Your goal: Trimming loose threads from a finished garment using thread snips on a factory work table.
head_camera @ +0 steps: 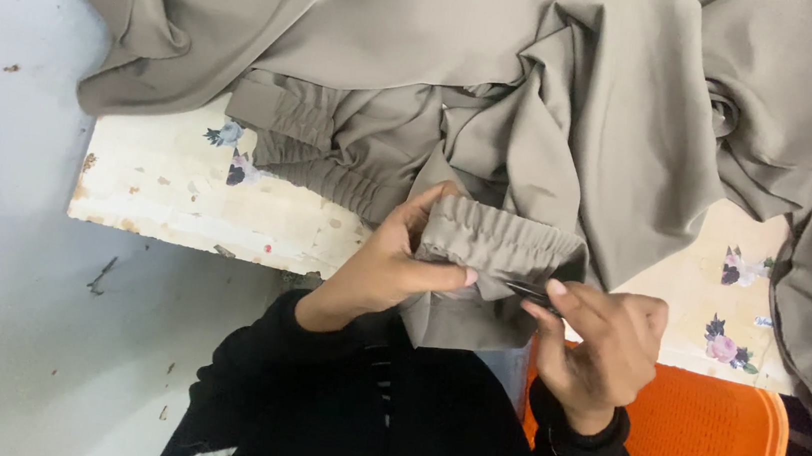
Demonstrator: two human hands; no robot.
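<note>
Near the front edge of the flower-patterned surface (178, 199), the left hand (377, 265) pinches the gathered elastic cuff (500, 243) of a taupe garment (541, 91), thumb below and fingers curled over its top. The right hand (605, 344) is closed around a small dark tool (532, 293), its tip touching the cuff's lower edge. An orange plastic chair (705, 441) stands below.

I see soft, even light from overhead, no glare. Shadows pool gently in the cloth (502, 77) folds; my black sleeves (357, 404) lose detail. Focus stays fairly sharp, edges slightly soft.
</note>
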